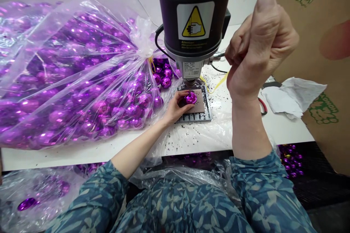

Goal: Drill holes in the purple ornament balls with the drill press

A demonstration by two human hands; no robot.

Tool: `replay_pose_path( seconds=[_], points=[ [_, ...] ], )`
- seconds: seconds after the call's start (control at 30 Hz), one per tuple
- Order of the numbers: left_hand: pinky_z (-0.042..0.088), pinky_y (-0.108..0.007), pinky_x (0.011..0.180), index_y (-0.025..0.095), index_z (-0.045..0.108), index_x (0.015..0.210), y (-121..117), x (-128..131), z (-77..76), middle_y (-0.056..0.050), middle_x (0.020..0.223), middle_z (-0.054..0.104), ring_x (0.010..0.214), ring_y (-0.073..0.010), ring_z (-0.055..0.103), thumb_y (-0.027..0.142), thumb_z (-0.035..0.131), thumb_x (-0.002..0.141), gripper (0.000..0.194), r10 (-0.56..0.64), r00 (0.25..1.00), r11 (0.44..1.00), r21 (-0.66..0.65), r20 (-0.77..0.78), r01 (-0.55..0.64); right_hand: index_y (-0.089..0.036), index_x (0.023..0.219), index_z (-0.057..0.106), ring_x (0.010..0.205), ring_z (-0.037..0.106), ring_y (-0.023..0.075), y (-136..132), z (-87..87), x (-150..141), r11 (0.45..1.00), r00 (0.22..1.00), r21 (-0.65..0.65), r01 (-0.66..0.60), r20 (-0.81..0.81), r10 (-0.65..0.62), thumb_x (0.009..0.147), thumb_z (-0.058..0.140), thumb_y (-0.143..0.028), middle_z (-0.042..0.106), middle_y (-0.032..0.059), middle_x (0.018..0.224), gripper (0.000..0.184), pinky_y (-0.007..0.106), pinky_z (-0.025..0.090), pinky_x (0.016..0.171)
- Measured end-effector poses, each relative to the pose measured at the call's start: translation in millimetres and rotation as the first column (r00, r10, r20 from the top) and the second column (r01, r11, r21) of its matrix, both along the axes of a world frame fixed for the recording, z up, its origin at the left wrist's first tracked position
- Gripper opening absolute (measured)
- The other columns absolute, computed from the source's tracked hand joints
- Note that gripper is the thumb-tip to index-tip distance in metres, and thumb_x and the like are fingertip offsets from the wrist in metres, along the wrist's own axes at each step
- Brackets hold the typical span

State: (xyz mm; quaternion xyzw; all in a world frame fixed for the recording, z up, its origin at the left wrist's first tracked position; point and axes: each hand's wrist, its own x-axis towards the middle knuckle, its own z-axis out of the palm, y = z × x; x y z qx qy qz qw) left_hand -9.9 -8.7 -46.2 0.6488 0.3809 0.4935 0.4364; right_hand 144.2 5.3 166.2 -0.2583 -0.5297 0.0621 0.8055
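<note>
Under the chuck of a black drill press [195, 14], my left hand [177, 106] pinches a shiny purple faceted ball [190, 97] between thumb and fingers. The ball rests on a brown square board [200, 102], which lies on the slotted metal base [195, 117]. Raised at the machine's right side, my right hand [259, 43] is closed in a fist. A short metal lever [218, 55] runs from the press toward that fist; the part inside my grip is hidden.
A big clear plastic bag [144, 42] of purple balls fills the left of the white table [180, 145]. Loose purple balls [166, 82] lie behind the base. Dark shavings litter the tabletop. Crumpled white paper [294, 96] and a cardboard box [325, 80] are at the right.
</note>
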Motion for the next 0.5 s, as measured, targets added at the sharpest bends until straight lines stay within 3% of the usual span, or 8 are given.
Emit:
replay_pose_path(
  seconds=[0.2,0.3,0.5],
  points=[
    [0.054,-0.052,0.118,0.023,0.056,0.128,0,3,-0.9,-0.015,0.138,0.069,0.131,-0.0274,0.070,0.046,0.090,0.083,0.060,0.027,1.000,0.999,-0.047,0.010,-0.026,-0.022,0.056,0.025,0.040,0.029,0.0056,-5,-3.8,-2,1.000,1.000,-0.002,0.021,-0.007,-0.021,0.087,0.048,-0.082,0.031,-0.0049,0.046,0.071,0.031,0.031,0.047],
    [0.055,-0.052,0.117,0.023,0.057,0.127,0,3,-1.3,-0.014,0.138,0.070,0.129,-0.0276,0.070,0.048,0.091,0.082,0.062,0.032,0.999,0.998,-0.049,0.018,-0.032,-0.022,0.055,0.023,0.041,0.027,0.0047,-12,-11.2,-4,0.998,0.997,-0.003,0.065,-0.038,-0.065,0.090,0.046,-0.080,0.025,-0.0047,0.045,0.072,0.030,0.025,0.046],
    [0.055,-0.051,0.117,0.023,0.059,0.125,-1,3,0.4,-0.014,0.139,0.069,0.129,-0.0275,0.070,0.044,0.091,0.082,0.057,0.031,0.999,0.998,-0.055,0.021,-0.030,-0.021,0.054,0.024,0.041,0.025,0.0057,-20,-26.9,1,0.999,0.999,0.006,-0.043,-0.029,0.043,0.095,0.059,-0.064,0.015,-0.0049,0.047,0.069,0.032,0.023,0.046]
  ],
)
